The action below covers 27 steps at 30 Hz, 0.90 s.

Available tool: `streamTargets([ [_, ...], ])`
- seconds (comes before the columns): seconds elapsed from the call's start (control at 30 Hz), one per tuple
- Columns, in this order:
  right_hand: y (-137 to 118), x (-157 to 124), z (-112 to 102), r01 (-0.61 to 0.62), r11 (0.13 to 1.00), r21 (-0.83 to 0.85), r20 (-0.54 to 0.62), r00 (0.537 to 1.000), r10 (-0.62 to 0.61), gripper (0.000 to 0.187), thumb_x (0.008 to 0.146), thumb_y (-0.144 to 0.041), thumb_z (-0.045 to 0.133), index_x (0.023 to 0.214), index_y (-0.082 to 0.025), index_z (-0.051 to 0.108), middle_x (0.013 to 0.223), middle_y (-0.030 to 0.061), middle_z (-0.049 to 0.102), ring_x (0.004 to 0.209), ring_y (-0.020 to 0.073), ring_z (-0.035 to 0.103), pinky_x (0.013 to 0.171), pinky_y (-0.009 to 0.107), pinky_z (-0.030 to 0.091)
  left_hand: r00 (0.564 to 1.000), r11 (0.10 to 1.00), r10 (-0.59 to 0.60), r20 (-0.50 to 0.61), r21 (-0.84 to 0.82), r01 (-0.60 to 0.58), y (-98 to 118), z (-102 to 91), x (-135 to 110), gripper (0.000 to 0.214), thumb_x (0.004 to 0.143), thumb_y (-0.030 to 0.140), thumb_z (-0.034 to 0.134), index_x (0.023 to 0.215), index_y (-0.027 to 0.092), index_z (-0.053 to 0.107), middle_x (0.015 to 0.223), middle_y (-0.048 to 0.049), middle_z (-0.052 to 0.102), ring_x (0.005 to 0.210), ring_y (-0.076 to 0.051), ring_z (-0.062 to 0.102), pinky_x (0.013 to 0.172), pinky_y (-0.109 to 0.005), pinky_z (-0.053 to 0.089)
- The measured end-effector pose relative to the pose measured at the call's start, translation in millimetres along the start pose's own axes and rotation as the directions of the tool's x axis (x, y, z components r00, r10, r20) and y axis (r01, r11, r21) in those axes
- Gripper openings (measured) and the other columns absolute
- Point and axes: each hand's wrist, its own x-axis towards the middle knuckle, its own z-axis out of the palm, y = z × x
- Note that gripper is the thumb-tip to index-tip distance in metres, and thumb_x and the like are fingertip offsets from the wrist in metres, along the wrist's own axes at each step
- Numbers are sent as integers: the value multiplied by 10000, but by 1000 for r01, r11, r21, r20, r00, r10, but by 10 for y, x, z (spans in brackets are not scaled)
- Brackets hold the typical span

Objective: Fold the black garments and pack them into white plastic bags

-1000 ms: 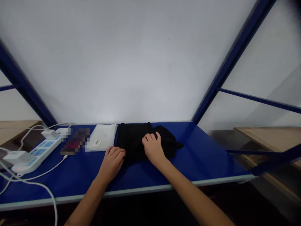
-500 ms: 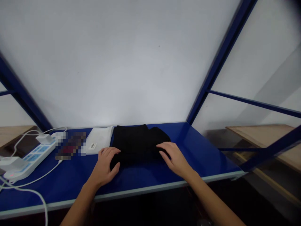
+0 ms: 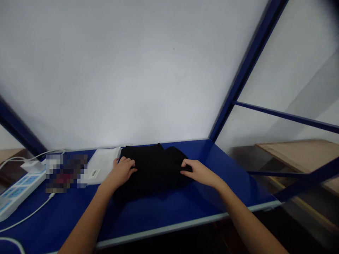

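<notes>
A: What carries everything in the head view?
B: A glossy blue desk (image 3: 172, 211) with a pale front edge, set against a plain white wall (image 3: 132, 70). A slanting blue metal post (image 3: 247, 63) rises at its back right corner, and a flat tan wooden board (image 3: 299, 150) lies beyond.
A: And the hands?
B: Apart from each other. The right hand (image 3: 183, 167) has thumb and fingers pinched on the folded black cloth (image 3: 153, 165) near its right end; the left hand (image 3: 134, 167) touches its left side, though I can't tell whether it grips.
A: Where's the cloth?
B: Mid-desk, right beside a flat white packet (image 3: 104, 162). Further left, a long white power strip (image 3: 26, 180) with blue sockets.
</notes>
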Motion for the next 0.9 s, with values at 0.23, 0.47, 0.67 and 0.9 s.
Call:
streamTargets([
  [0.23,-22,462,-157,42,998,51,-268,963,-27,98,909,-305,568,971,-229,576,945,36,678,887,214,641,811,343,487,962,980,-117,-247,128,152,-67,-318,401,184,961,320,473,949,221,628,937,-86,690,1055,-317,564,1095,-673,164],
  [0.47,368,678,65,21,991,-133,-227,972,-51,473,866,-323,661,1310,-238,523,1329,125,588,1176,310,591,1014,497,451,980,1000,21,-196,-17,-25,374,85,590,322,936,312,526,1244,232,576,1351,-110,565,1235,-314,488,1085,-558,329],
  [0.67,627,585,180,75,992,97,-322,946,-40,504,885,-249,555,1378,-237,455,1269,111,603,1171,249,584,1027,449,453,966,958,208,-155,-167,-233,1000,140,685,342,942,366,539,1256,230,557,1343,-95,565,1216,-282,502,1020,-462,406],
  [0.9,705,633,246,-58,968,243,-301,944,132,348,802,-335,650,1123,-206,619,783,-8,609,708,177,579,713,332,497,988,982,157,-4,-105,-156,1359,329,1057,270,879,324,611,1118,199,609,1242,-129,622,1191,-342,509,1064,-596,299],
])
